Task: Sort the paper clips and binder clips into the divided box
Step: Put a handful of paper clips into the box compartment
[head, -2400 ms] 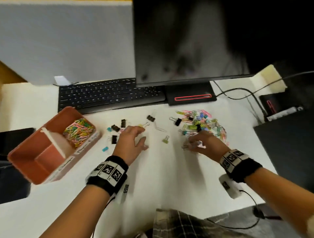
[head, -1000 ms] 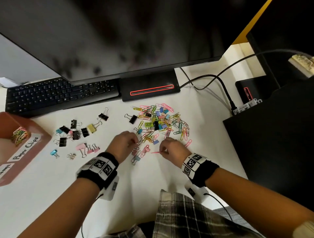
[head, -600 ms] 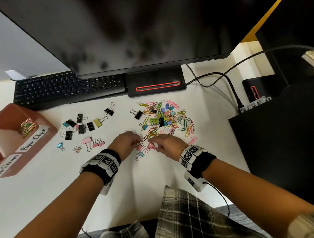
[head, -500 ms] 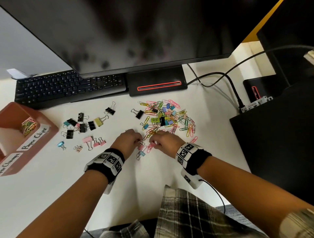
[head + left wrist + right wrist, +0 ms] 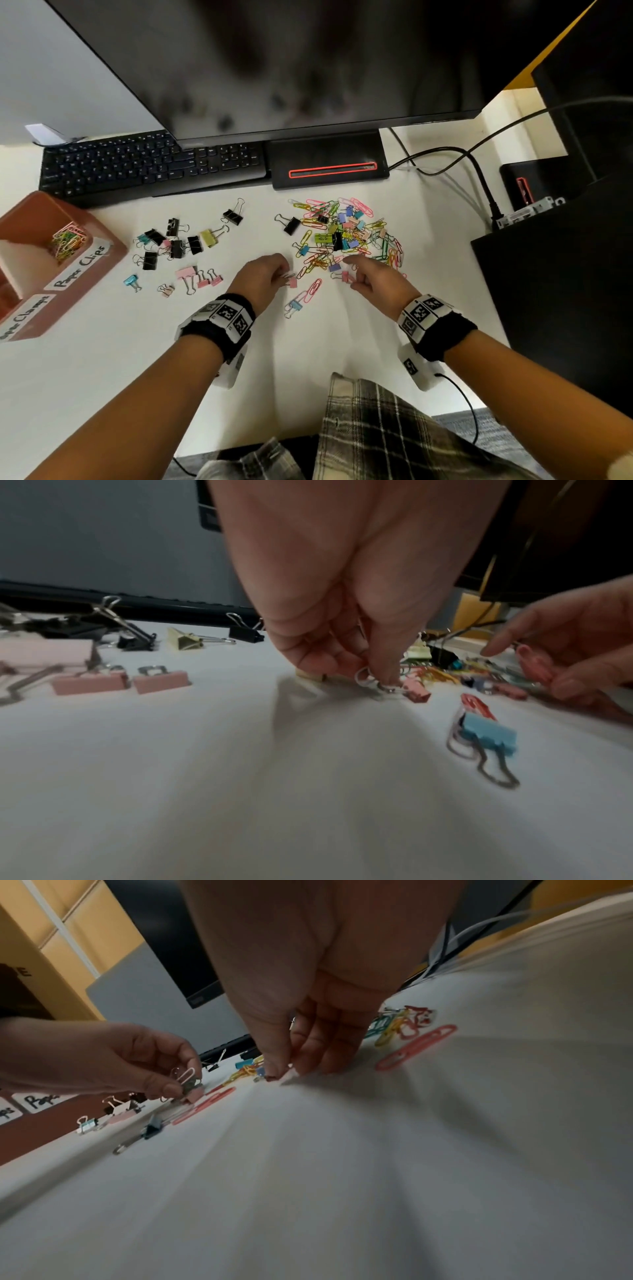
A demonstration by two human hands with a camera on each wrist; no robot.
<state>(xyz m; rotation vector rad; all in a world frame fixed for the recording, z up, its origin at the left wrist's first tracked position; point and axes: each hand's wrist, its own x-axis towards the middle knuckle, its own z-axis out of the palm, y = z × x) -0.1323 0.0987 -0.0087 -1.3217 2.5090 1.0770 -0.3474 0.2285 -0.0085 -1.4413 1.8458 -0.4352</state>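
Observation:
A mixed pile of coloured paper clips and binder clips (image 5: pixel 346 236) lies in front of the monitor stand. My left hand (image 5: pixel 286 277) pinches the wire handles of a small pink binder clip (image 5: pixel 292 282) (image 5: pixel 416 692) just above the desk, left of the pile. My right hand (image 5: pixel 352 279) (image 5: pixel 284 1072) pinches a small pink clip (image 5: pixel 534 666) at the pile's near edge; its kind is unclear. The brown divided box (image 5: pixel 102 257) sits far left, with paper clips (image 5: pixel 66 240) in its labelled far compartment.
A group of black, pink, yellow and blue binder clips (image 5: pixel 178 243) lies between box and pile. A blue binder clip (image 5: pixel 294 306) and pink paper clips (image 5: pixel 313 289) lie between my hands. Keyboard (image 5: pixel 147 168), monitor stand (image 5: pixel 329 161), cables (image 5: pixel 479 178) and a black case (image 5: pixel 565 274) border the desk.
My hands met at the pile's near edge half a second ago; now they are apart. The right hand has shifted right, and the left holds the pink binder clip by its handles.

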